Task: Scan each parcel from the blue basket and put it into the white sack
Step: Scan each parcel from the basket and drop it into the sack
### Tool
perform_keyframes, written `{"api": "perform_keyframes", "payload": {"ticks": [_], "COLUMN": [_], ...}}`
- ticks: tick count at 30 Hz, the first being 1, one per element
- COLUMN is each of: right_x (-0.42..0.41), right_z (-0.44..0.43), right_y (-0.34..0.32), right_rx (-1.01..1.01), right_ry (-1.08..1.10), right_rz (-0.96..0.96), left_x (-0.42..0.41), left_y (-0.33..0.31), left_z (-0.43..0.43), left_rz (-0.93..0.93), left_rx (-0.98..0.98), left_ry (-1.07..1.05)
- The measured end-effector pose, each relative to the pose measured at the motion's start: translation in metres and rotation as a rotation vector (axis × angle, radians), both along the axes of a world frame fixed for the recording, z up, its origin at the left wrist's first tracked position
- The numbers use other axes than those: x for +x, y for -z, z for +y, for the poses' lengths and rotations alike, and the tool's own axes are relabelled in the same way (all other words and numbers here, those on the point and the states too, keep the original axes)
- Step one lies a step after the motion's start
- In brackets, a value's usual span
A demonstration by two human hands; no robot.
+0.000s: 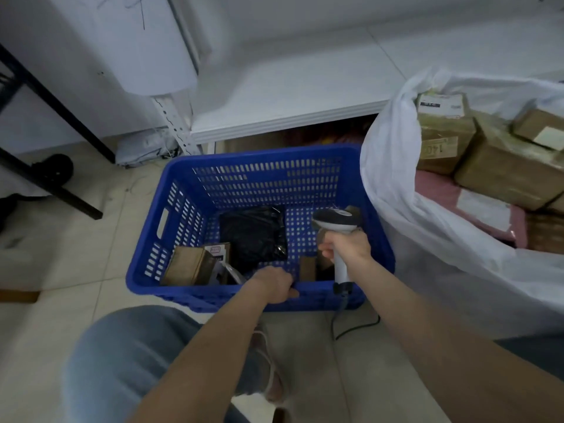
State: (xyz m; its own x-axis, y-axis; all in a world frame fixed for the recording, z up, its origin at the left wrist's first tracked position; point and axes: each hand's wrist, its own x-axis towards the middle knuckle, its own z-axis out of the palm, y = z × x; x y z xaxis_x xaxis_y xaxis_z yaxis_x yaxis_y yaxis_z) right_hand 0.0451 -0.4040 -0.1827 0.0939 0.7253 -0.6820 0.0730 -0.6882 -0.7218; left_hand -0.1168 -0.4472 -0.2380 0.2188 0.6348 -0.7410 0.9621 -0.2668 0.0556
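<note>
The fingers of the right hand (348,247) are wrapped tight round the handle of a white hand scanner with a grey head (337,222). The scanner is held over the right side of the blue plastic basket with holes in its walls (262,155). Its black cord (357,328) hangs down to the floor.

The left hand (274,285) reaches over the near edge of the basket. Its thumb lies on the edge. Its fingers dip down inside, so I cannot tell if they hold anything.

In the basket lie a crinkly black plastic bag parcel (253,233), a brown cardboard box (186,265) in the near left corner, a small box with a white label (218,251) just beside it, and a small brown parcel (306,267) near the right hand.

The big white plastic sack (396,184) stands open, touching the right side of the basket. Inside it are brown taped boxes (500,175) and a flat pink parcel (442,193).
</note>
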Motion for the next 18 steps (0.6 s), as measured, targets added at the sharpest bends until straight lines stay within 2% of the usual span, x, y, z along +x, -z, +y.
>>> {"api": "perform_keyframes", "payload": {"ticks": [6, 12, 15, 16, 18], "right_x": [0.004, 0.011, 0.017, 0.019, 0.021], "right_z": [0.003, 0.003, 0.007, 0.01, 0.016], "right_y": [0.001, 0.007, 0.012, 0.015, 0.021], "right_rx": [0.014, -0.023, -0.023, -0.017, -0.002], "right_ry": [0.016, 0.022, 0.048, 0.054, 0.066], "right_rz": [-0.021, -0.041, -0.055, -0.069, -0.106], "left_x": [-0.02, -0.029, -0.022, -0.017, -0.001], "left_y": [-0.01, -0.013, -0.021, -0.022, -0.019], "left_z": [0.0, 0.014, 0.038, 0.049, 0.069], "left_rz": [-0.03, 0.092, 0.135, 0.091, 0.022], "left_rx": [-0.036, -0.211, -0.294, -0.259, -0.055], "left_ry": [-0.015, -0.05, -0.144, -0.183, -0.156]}}
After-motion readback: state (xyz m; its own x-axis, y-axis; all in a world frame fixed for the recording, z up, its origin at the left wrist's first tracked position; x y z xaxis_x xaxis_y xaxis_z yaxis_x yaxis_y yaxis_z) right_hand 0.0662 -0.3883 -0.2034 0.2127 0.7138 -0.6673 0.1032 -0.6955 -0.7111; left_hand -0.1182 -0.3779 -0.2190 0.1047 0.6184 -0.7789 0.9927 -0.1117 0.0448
